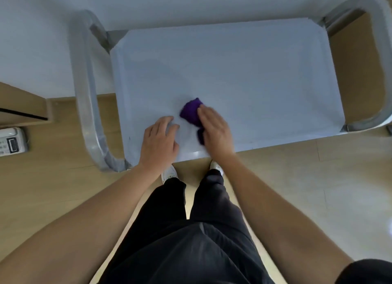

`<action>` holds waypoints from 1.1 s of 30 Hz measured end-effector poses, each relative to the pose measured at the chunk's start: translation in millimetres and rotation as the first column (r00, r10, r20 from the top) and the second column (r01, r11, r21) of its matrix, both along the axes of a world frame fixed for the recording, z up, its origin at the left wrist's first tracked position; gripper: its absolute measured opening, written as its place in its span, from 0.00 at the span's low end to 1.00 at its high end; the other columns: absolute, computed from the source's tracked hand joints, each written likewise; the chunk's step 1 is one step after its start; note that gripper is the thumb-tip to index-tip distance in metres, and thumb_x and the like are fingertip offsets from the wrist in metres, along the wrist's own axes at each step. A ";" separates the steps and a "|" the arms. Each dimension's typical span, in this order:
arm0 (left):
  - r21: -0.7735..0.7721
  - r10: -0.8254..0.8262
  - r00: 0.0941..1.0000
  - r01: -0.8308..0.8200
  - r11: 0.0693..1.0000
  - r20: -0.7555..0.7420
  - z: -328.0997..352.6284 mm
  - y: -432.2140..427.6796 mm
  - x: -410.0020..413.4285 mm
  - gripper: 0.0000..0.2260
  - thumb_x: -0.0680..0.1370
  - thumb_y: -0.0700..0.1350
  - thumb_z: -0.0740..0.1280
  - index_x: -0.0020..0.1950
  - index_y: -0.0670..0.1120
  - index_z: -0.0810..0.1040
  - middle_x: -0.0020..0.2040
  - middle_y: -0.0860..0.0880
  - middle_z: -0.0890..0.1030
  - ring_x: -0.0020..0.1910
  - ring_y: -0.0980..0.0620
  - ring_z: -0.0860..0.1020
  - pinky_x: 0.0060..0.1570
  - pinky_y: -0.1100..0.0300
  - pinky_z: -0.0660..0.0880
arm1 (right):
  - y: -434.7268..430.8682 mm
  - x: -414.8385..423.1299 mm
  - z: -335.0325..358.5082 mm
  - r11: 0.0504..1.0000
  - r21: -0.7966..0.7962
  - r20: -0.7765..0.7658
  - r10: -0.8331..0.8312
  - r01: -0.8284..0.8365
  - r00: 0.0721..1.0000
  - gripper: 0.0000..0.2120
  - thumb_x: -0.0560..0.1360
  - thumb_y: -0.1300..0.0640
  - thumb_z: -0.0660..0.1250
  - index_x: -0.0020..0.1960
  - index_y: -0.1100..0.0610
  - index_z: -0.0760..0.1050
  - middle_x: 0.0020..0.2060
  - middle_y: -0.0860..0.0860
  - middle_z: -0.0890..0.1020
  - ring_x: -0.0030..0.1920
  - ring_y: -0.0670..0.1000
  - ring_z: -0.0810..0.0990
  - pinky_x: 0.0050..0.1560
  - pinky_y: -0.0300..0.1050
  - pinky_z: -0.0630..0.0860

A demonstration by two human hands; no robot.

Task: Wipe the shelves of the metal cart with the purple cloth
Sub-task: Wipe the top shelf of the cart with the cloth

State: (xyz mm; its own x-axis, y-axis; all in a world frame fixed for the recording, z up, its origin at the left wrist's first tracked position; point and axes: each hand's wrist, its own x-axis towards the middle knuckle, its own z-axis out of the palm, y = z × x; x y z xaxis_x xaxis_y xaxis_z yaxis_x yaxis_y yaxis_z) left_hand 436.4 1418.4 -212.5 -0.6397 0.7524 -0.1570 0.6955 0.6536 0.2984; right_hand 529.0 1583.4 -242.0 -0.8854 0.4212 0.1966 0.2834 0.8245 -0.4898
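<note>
The metal cart's top shelf point(244, 71) is a pale tray with a raised rim, seen from above. A bunched purple cloth point(189, 111) lies on the shelf near its front edge. My right hand point(214, 129) lies over the cloth's right side with fingers stretched flat across it, blurred by motion. My left hand point(160, 139) rests palm down on the shelf just left of the cloth, not touching it. The lower shelves are hidden under the top one.
Curved metal handles stand at the cart's left end point(84, 88) and right end point(379, 61). A wall runs behind the cart. A wooden cabinet point(21, 105) and a white device point(12, 143) sit on the floor at the left. My feet stand under the front edge.
</note>
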 end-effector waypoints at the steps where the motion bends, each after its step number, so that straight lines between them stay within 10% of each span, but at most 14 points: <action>1: -0.009 0.026 1.000 -0.026 1.000 0.007 0.3 -6.9 -2.8 0.19 0.70 0.39 0.64 0.61 0.45 0.75 0.68 0.44 0.71 0.68 0.44 0.69 0.62 0.48 0.69 | 20.5 3.5 -3.4 0.996 0.027 -0.013 -0.082 0.083 0.997 0.25 0.68 0.69 0.60 0.65 0.65 0.74 0.63 0.60 0.77 0.65 0.60 0.75 0.67 0.54 0.70; 6: -0.013 0.135 0.990 -0.135 0.991 0.043 -0.8 -25.8 -11.6 0.19 0.71 0.39 0.63 0.62 0.44 0.75 0.70 0.44 0.70 0.70 0.43 0.67 0.64 0.47 0.69 | 7.5 -52.3 -5.6 0.676 -0.101 0.033 -0.731 0.730 0.682 0.27 0.69 0.68 0.56 0.68 0.62 0.72 0.67 0.57 0.75 0.68 0.58 0.72 0.66 0.53 0.71; 9: -0.005 0.145 0.988 -0.145 0.989 0.044 -3.5 -28.5 -15.5 0.19 0.70 0.40 0.62 0.60 0.44 0.75 0.69 0.44 0.71 0.70 0.44 0.69 0.62 0.48 0.69 | -49.1 -101.4 -4.4 0.976 -0.081 -0.026 -0.203 0.200 0.979 0.26 0.67 0.67 0.59 0.65 0.64 0.74 0.63 0.58 0.78 0.64 0.59 0.75 0.66 0.48 0.70; 12: -0.001 0.177 0.983 -0.177 0.984 0.050 -3.6 -27.2 -19.1 0.19 0.70 0.41 0.61 0.60 0.43 0.74 0.68 0.43 0.72 0.69 0.43 0.70 0.61 0.48 0.69 | -22.0 -126.0 -4.4 0.929 0.011 0.006 0.369 -0.369 0.930 0.24 0.71 0.64 0.57 0.65 0.63 0.75 0.63 0.59 0.77 0.64 0.61 0.76 0.67 0.51 0.71; 18: 0.019 0.169 0.985 -0.170 0.985 0.041 -6.8 -26.7 -28.9 0.18 0.70 0.39 0.63 0.60 0.43 0.75 0.68 0.44 0.72 0.69 0.44 0.70 0.60 0.49 0.69 | 7.3 -179.7 -5.1 0.878 -0.140 0.135 -0.441 0.457 0.887 0.30 0.70 0.71 0.58 0.72 0.59 0.68 0.71 0.54 0.71 0.71 0.56 0.67 0.72 0.43 0.60; 23: -0.005 0.205 0.978 -0.205 0.979 0.034 -4.6 -23.0 -38.5 0.19 0.70 0.39 0.63 0.61 0.43 0.74 0.67 0.44 0.72 0.69 0.45 0.69 0.61 0.50 0.69 | -53.4 -211.9 -13.6 0.940 0.008 -0.016 0.341 -0.341 0.940 0.25 0.67 0.70 0.67 0.65 0.61 0.75 0.63 0.57 0.78 0.65 0.61 0.75 0.67 0.54 0.70; 29: 0.042 0.203 0.978 -0.205 0.978 0.056 -7.4 -25.6 -46.0 0.18 0.72 0.39 0.61 0.61 0.44 0.74 0.70 0.46 0.70 0.71 0.47 0.67 0.63 0.51 0.69 | 7.8 -276.6 -5.6 0.990 -0.093 0.110 -0.095 0.106 0.989 0.29 0.72 0.72 0.56 0.72 0.57 0.67 0.72 0.52 0.69 0.74 0.58 0.63 0.74 0.46 0.58; 33: 0.067 0.207 0.976 -0.211 0.975 0.065 -8.9 -29.2 -49.5 0.18 0.72 0.39 0.60 0.62 0.43 0.74 0.70 0.46 0.71 0.71 0.46 0.67 0.63 0.51 0.68 | -10.9 -273.3 -5.2 0.949 -0.062 -0.001 0.309 -0.309 0.951 0.25 0.71 0.69 0.56 0.66 0.60 0.75 0.65 0.56 0.77 0.67 0.61 0.72 0.72 0.46 0.62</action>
State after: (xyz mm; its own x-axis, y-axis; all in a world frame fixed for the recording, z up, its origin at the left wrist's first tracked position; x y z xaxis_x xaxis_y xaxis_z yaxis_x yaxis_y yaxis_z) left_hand 386.9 1389.2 -221.3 -0.7754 0.6139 -0.1476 0.5265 0.7577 0.3856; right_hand 255.6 1572.4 -247.2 -0.9757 0.1374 0.1706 0.0239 0.8409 -0.5406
